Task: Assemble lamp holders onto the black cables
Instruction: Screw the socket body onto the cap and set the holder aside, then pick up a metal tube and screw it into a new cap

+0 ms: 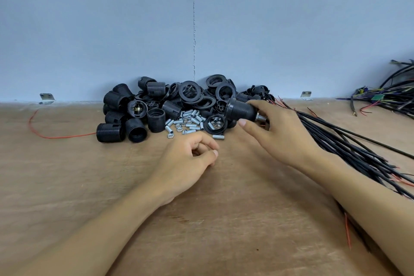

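**Landmark.** Pile of black lamp-holder parts [170,105], heaped against the blue-grey wall [112,29] at the far edge of the wooden table [224,226]. It holds threaded barrels, flat rings and caps, mixed together.

**Your right hand** [275,127]. It is at the pile's right edge, raised off the table. Your fingers are curled over the top of one lamp holder [240,110] and your thumb is under it. The holder lies on its side, wide end toward the pile. A short metal tube [261,117] sticks out of its narrow end, toward your palm.

**Your left hand** [190,163]. It rests on the table just in front of the pile. The fingers are loosely curled inward, with the thumb tip against the forefinger. You cannot tell whether anything small is pinched there.

**Black cables** [349,141]. A loose bundle fans out on the table to the right of the pile and runs under your right forearm. Red strands show at the ends.

**Metal tubes and nuts** [190,120]. These are scattered at the front of the pile, and a few sit inside an upturned cap [215,123].

**Red wire** [51,135]. It curves across the table to the left of the pile.

**Tangle of mixed cables** [392,96]. It lies well to the right of the pile, by the wall.

**Two metal brackets** [47,97] [306,95]. They are fixed to the wall on either side of the pile.
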